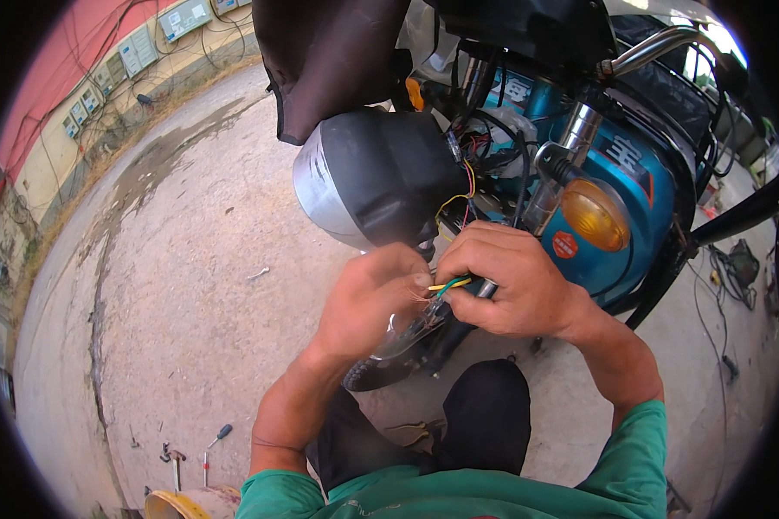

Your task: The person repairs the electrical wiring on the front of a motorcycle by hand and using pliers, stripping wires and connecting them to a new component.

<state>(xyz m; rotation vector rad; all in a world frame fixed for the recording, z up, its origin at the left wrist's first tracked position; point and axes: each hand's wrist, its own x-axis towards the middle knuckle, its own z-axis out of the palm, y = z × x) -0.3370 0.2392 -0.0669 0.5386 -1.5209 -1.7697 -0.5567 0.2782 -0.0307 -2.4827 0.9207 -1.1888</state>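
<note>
My right hand (519, 277) is closed in a pinch around a yellow and a green wire (452, 285). Bare copper strands show at the wires' left end, where the thumb and fingers of my left hand (379, 298) press together on them; this hand is slightly blurred. Just above both hands hangs a headlight housing (389, 177), black with a silver front rim. Behind it, loose thin wires (469, 177) run out of the vehicle's front. To the right of my right hand is an amber turn signal (595, 216) on a bracket.
The blue vehicle body (623, 177) and a chrome fork tube (582, 125) stand at right. Part of the front wheel (379, 374) shows below my hands. A screwdriver (217, 444), a hammer (176, 463) and a bucket (190, 503) are at lower left. Pliers (411, 428) lie between my legs.
</note>
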